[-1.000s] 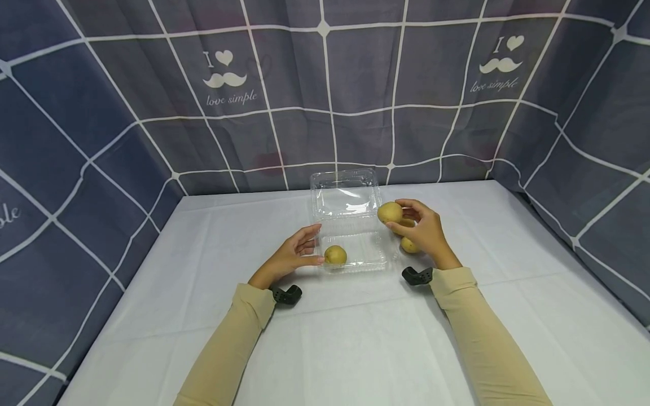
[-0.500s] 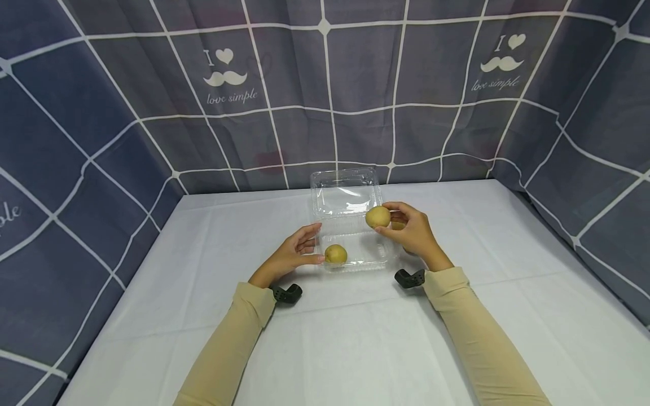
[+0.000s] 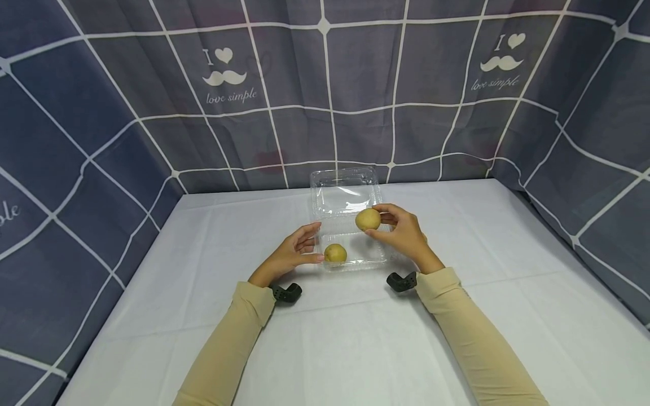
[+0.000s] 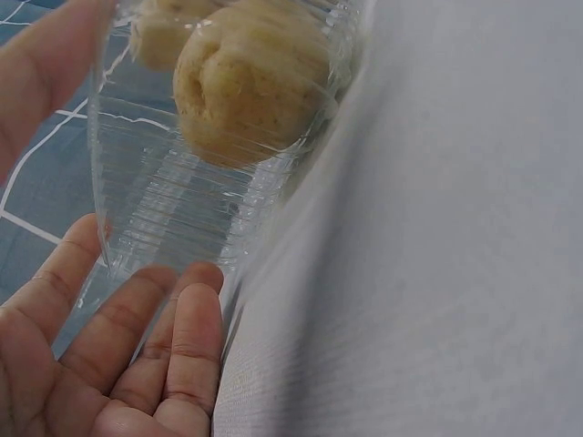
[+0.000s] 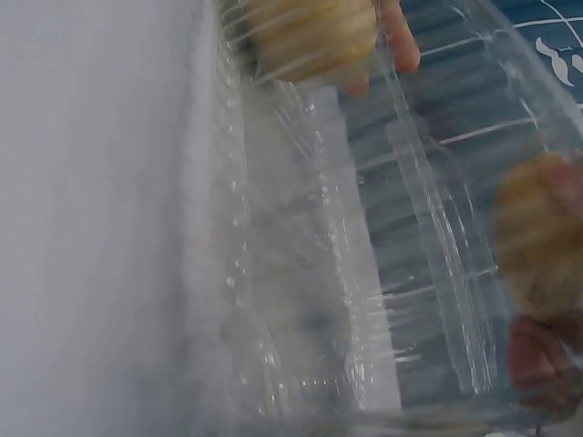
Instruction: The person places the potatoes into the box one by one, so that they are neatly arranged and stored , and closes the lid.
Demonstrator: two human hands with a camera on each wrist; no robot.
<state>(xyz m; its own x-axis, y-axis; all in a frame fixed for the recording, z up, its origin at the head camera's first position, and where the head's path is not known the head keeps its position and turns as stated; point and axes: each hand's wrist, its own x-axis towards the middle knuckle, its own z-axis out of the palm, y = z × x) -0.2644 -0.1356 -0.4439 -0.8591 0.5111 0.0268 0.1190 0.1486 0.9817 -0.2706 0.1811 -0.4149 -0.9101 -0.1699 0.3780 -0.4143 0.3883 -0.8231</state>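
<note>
In the head view we see the right hand (image 3: 404, 234) pinching the held potato (image 3: 368, 219) between thumb and fingertips, just left of that hand and over the clear plastic box (image 3: 358, 248). The left hand (image 3: 286, 256) is at the box's left side, thumb well parted from the fingers, with no potato in its grasp. The resting potato (image 3: 335, 253) lies inside the box, just right of the left thumb. The lid (image 3: 345, 194) leans back beyond both hands, and the white-covered desk (image 3: 325, 349) spreads beneath them. The left wrist view gives us loosely bent fingertips touching the box low by the desk, and dents in the resting potato's skin. In the blurred right wrist view we look through clear plastic at fingers on two edges of the held potato. Only the head view shows us a yellowish sliver (image 3: 425, 238) behind the right hand; we cannot tell what it is
</note>
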